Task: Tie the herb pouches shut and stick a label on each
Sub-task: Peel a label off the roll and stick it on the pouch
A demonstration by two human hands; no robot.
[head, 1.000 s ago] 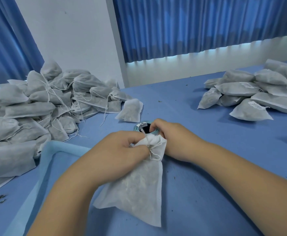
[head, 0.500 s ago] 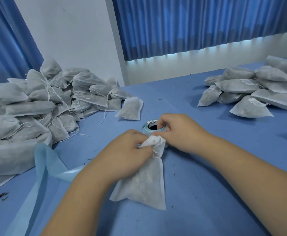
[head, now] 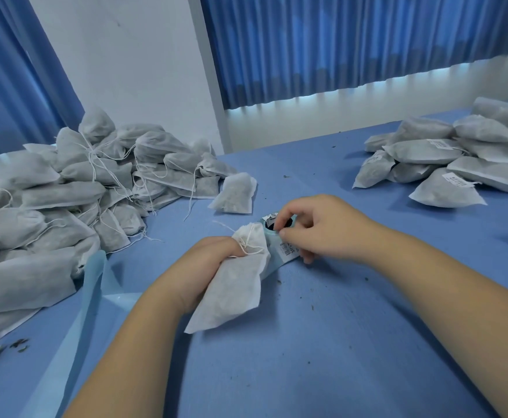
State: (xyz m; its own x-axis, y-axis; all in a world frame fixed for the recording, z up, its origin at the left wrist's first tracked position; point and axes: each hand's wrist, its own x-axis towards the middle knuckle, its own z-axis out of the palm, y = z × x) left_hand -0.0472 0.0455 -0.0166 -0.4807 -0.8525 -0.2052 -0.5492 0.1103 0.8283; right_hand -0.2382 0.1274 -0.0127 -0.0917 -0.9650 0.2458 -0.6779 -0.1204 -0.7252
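Table: blue cloth (head: 337, 342), flecked with herb crumbs; blue curtains (head: 352, 46) behind.
My left hand (head: 207, 267): clenched round the gathered neck of the pouch (head: 231, 294), which lies mid-table, its string loose at the top.
My right hand (head: 322, 230): fingers curled on the label roll (head: 279, 241), touching the pouch's far side (print too small to read).
Left pile (head: 65, 191): pouches with trailing strings.
Right pile (head: 458, 164): labelled pouches, well apart.
Backing strip (head: 95, 282): pale blue, trailing on my left.
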